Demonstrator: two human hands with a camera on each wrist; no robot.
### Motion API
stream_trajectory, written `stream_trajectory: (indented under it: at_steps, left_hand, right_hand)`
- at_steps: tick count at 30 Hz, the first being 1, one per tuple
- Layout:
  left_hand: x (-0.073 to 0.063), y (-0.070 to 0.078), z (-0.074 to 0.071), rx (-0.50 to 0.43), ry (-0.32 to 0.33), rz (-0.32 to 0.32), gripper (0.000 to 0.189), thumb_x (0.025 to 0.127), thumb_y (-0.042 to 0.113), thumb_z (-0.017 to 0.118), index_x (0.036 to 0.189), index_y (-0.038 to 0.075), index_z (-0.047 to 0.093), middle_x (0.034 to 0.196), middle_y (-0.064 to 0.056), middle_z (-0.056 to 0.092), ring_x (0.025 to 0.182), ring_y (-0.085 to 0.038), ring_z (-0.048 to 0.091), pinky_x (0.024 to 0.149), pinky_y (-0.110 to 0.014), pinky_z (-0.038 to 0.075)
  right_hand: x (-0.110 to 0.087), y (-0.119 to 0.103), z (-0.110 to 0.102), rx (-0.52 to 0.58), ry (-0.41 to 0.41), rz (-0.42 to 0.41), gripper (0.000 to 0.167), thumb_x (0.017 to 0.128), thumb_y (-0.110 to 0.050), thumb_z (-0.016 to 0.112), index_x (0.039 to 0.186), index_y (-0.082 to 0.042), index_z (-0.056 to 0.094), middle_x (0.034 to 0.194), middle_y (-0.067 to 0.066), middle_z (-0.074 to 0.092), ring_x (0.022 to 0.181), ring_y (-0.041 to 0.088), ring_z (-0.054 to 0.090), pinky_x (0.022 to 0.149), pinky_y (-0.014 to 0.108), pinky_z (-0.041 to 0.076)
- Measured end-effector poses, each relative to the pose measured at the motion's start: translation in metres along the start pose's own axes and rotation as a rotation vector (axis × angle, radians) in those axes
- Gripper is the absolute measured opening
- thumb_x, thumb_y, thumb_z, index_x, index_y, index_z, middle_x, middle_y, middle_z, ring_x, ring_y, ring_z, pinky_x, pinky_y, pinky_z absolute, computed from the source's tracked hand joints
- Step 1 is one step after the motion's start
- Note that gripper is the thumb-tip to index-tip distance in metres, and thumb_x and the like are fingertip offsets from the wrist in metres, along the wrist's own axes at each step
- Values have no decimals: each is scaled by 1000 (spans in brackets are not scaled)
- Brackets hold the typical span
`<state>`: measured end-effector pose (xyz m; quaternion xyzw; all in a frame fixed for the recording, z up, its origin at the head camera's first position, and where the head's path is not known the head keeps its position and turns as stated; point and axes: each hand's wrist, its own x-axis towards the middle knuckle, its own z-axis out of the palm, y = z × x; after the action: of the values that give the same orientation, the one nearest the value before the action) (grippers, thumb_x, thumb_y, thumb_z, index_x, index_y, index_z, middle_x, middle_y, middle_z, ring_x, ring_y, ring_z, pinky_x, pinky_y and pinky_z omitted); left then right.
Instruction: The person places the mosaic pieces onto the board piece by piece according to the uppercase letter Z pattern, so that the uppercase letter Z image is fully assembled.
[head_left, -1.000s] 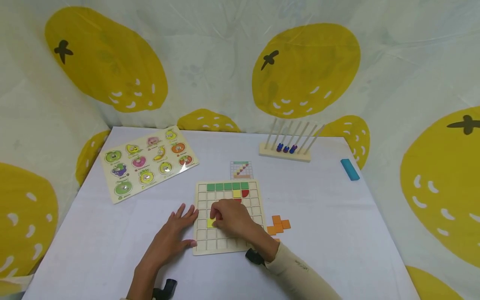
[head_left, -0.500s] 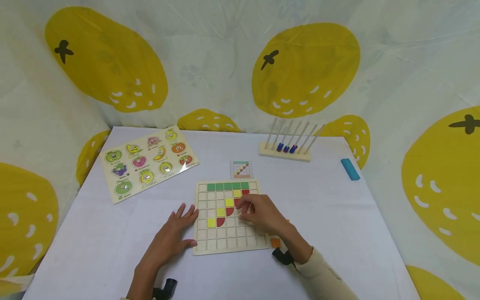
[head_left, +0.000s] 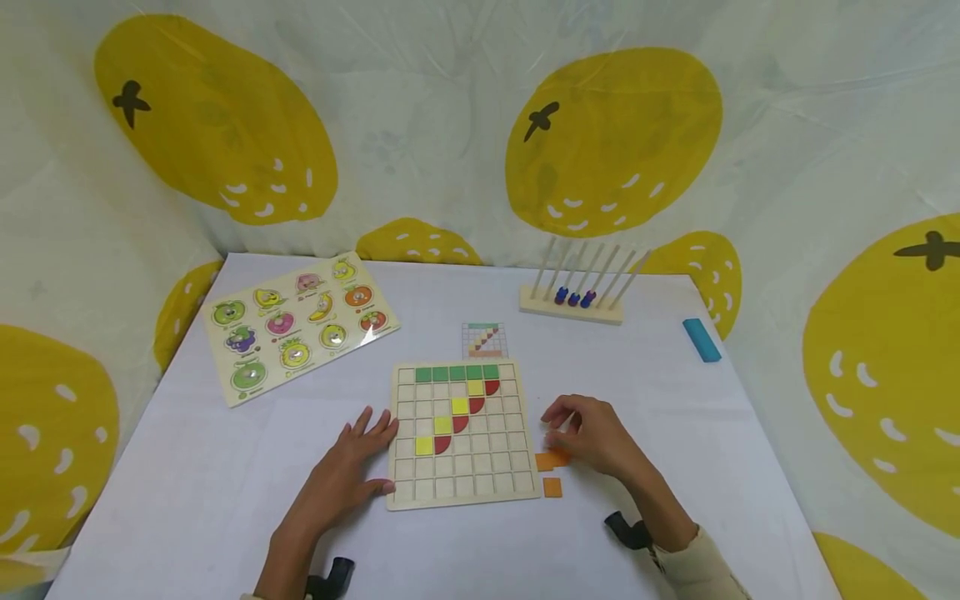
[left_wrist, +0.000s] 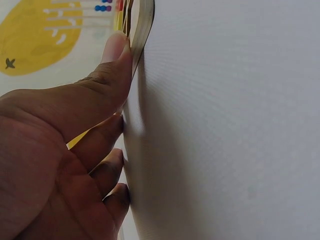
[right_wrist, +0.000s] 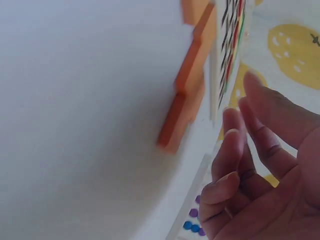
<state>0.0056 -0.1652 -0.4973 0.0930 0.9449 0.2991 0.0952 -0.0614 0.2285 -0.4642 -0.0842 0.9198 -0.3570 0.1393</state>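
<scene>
A wooden grid board lies on the table. Along its top row run several green squares. Yellow squares and red quarter-round pieces step down a diagonal to the lower left. My left hand rests with spread fingers at the board's left edge; in the left wrist view its thumb touches the rim. Right of the board, my right hand hovers over orange square pieces, its fingers loosely bent. The right wrist view shows nothing in its grasp and a gap to the orange pieces.
Behind the board lies a small printed pattern card. A fruit puzzle board is at the back left. Toward the back right stand a bead rack with upright pegs and a blue-green bar.
My right hand has moved from over the yellow piece at the lower left, across the board, to the orange pieces on the right. The left hand has stayed put.
</scene>
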Motion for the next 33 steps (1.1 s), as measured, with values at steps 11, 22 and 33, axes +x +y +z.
stream_trajectory:
  at_steps: [11,22,33]
  left_hand:
    - [0,0,-2,-3,-3,5,100,69,21,98,158,14,51,167,-5,43,164,-38,23,133,-59,23]
    - [0,0,-2,6,-24,1,101,71,22,97,160,15,48,168,-4,40,165,-37,20,134,-58,22]
    - [-1,2,-3,-9,-8,7,99,71,21,97,158,14,51,167,-5,43,165,-37,21,134,-59,23]
  right_hand:
    - [-1,12,5,-107,-9,91,19,83,-14,91,94,-18,76,84,-2,63,80,16,54,69,25,45]
    - [3,5,4,-106,42,74,21,84,-15,91,84,-18,70,73,-3,61,68,16,54,57,24,42]
    - [3,-29,14,-24,51,50,22,84,-17,92,86,-21,70,75,-5,62,71,16,52,58,23,40]
